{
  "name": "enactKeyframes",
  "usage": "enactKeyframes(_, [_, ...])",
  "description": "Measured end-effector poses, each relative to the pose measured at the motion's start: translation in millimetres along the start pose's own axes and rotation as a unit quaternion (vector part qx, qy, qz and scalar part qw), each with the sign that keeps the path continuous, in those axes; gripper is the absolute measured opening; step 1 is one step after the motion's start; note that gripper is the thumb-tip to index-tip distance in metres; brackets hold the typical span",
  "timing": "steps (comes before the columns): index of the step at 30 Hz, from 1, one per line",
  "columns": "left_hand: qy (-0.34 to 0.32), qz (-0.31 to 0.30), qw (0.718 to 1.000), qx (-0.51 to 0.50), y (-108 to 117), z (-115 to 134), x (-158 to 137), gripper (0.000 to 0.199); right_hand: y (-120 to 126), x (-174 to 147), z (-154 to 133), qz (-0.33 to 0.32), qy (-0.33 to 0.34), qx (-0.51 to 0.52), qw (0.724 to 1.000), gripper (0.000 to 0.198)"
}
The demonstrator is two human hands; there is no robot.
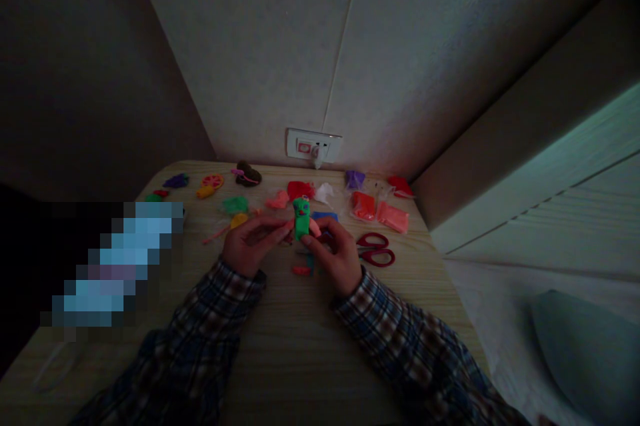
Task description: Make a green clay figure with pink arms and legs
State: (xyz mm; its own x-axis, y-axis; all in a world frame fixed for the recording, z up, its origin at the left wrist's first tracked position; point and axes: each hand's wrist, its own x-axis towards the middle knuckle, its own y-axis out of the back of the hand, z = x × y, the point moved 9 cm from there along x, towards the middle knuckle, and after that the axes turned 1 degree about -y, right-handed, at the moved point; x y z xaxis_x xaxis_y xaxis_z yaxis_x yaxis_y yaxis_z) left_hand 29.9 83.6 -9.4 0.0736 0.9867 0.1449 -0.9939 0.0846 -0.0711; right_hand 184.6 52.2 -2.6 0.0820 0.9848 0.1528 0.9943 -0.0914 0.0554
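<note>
A small green clay figure (pixel 302 221) is held up over the table between my two hands. It has a dark and red face and pink pieces at its sides. My left hand (pixel 253 244) is closed, its fingertips pinching the figure's left side. From the right, my right hand (pixel 339 254) grips the figure's lower part and the pink piece there with thumb and fingers. Behind the hands lie lumps of clay: green (pixel 235 205), pink (pixel 278 199), red (pixel 301 190) and white (pixel 325 193). Red-handled scissors (pixel 376 250) lie beside my right hand, their blades mostly hidden.
Packets of orange clay (pixel 363 205), pink clay (pixel 393 217) and purple clay (pixel 355 179) sit at the back right of the wooden table (pixel 290 353). Clay shapes, one a brown piece (pixel 247 175), line the back left. A pixelated bright object (pixel 123 263) lies left. A wall socket (pixel 314 146) is behind.
</note>
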Motion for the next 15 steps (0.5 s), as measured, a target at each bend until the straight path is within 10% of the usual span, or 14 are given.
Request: enactKeyframes(15, [0.057,-0.022,0.997,-0.043,-0.6,-23.3,4.6,0.036,4.3,-0.1,-9.5,0.000,0.057,-0.085,0.995,0.022])
